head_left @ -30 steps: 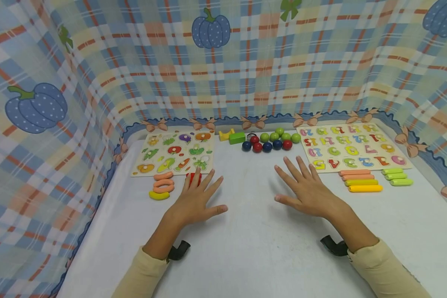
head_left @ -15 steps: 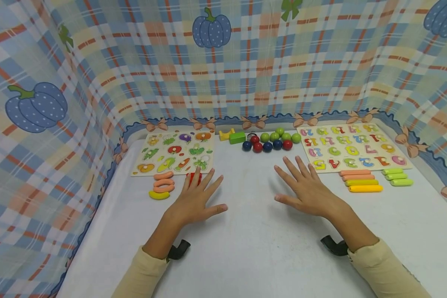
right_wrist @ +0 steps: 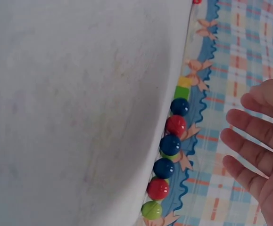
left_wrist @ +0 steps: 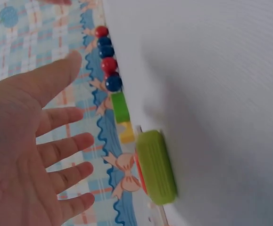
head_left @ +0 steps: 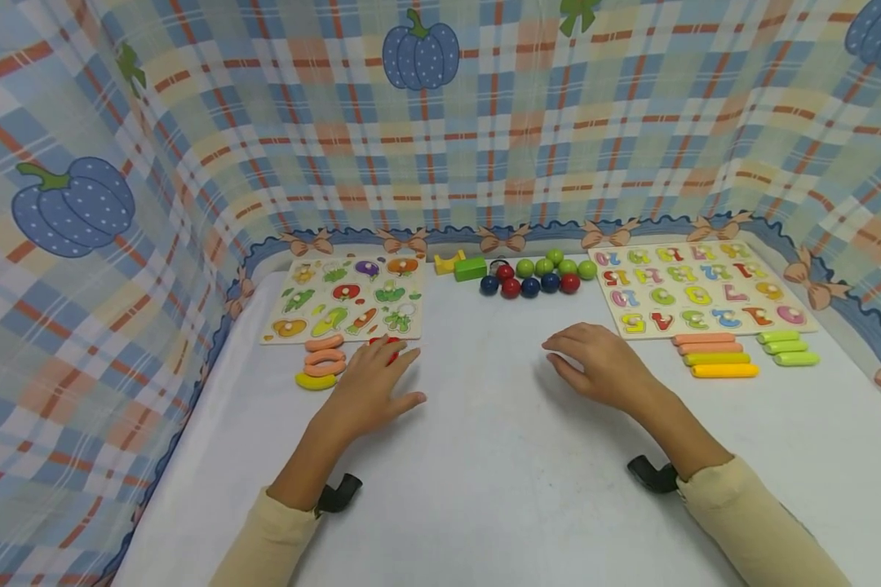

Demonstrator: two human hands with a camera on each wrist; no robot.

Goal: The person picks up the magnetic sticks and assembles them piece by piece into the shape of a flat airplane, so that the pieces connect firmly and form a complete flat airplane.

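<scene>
Viewing left hand and right hand, fingers apart, we judged nudging could scatter the surface's far-edge balls.

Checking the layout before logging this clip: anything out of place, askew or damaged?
The number board appears upside down from the head view: low digits run along its near edge, 20 sits at its far-left corner. Nothing else stands out; no visible spill or damage.
</scene>
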